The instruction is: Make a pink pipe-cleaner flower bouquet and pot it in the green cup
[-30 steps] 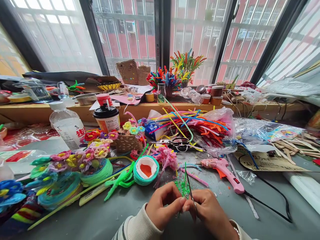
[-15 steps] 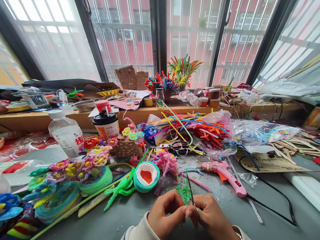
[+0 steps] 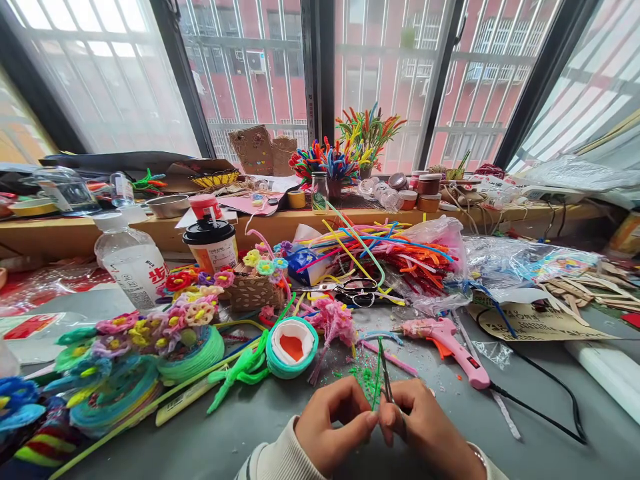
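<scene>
My left hand [image 3: 333,423] pinches a thin green pipe cleaner [image 3: 378,375] that stands up between my two hands. My right hand [image 3: 425,427] is closed round a slim dark metal tool [image 3: 386,377], tweezers or small scissors, whose tip meets the green stem. Both hands touch at the fingertips, low in the middle of the grey table [image 3: 240,440]. Green fluff bits [image 3: 364,375] lie just beyond my fingers.
A pink glue gun [image 3: 447,341] with a black cord lies to the right. Scissors [image 3: 357,292] and a bag of coloured pipe cleaners [image 3: 395,257] sit behind. Pipe-cleaner flowers [image 3: 165,327], a teal-wrapped cup [image 3: 293,347], a bottle [image 3: 131,257] and a lidded cup [image 3: 213,243] stand at the left.
My hands stay joined at the green stem; the tool's tip and the stem have shifted slightly. The view has tilted a little.
</scene>
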### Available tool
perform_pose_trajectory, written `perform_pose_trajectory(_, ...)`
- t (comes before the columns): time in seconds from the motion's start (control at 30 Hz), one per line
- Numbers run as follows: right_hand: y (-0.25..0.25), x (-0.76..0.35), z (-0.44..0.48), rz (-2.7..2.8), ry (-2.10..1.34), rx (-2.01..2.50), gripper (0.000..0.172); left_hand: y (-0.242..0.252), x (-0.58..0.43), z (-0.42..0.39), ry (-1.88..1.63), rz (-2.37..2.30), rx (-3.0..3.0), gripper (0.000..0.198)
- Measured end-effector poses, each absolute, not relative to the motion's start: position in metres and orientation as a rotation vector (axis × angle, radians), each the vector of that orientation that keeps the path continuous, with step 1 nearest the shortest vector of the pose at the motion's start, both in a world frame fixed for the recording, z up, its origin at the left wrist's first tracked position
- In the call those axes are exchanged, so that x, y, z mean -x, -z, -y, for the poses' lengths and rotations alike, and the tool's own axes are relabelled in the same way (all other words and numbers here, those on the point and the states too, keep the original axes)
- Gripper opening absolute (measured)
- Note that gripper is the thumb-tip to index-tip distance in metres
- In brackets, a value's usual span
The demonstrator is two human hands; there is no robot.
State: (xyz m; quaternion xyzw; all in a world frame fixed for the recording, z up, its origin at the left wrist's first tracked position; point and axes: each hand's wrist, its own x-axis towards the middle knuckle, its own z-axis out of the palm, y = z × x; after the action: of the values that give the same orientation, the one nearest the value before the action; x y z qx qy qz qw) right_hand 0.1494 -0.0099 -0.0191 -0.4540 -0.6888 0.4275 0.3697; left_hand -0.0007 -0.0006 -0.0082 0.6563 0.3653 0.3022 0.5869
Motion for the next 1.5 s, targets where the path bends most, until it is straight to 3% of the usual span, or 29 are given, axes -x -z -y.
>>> perform_pose_trajectory(0.87,0.0167,-0.1501,0.0094,1.704,-1.246,1.030,0.064,0.0078,0.0005,0.0025,-0.641,-0.829,-1.583,0.029)
perform_pose_trajectory(1.5,0.0220,-0.1521,0.0073,1.676,-1.139,1.125,0.065,0.0068,-0.0003,0.0030,-0.636,-0.857,-1.623,0.030)
